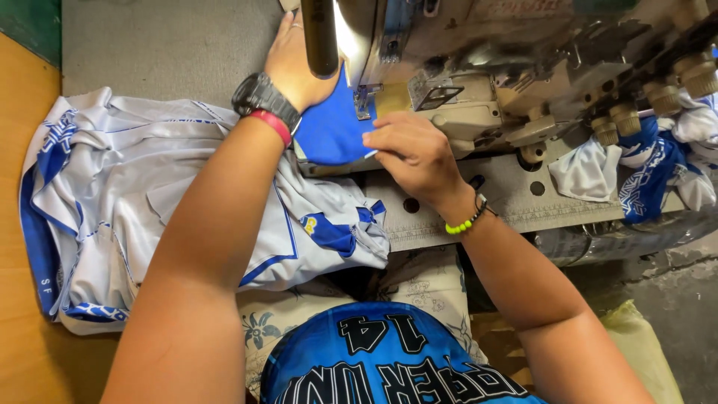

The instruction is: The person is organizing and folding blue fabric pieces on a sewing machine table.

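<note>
My left hand (293, 63) lies flat on the far side of a blue fabric piece (329, 129) at the sewing machine's needle area (364, 101). A black watch and a red band circle that wrist. My right hand (410, 150) pinches the blue fabric's near right edge, just in front of the presser foot; a green bead bracelet sits on its wrist. The blue piece is joined to a white and blue jersey (149, 202) that spreads across the table to the left and hangs toward my lap.
The industrial sewing machine (523, 67) fills the upper right. More white and blue garments (643, 161) are bunched at its right side. A wooden table edge (22, 224) runs down the left. A metal plate (449, 209) with holes lies under my right wrist.
</note>
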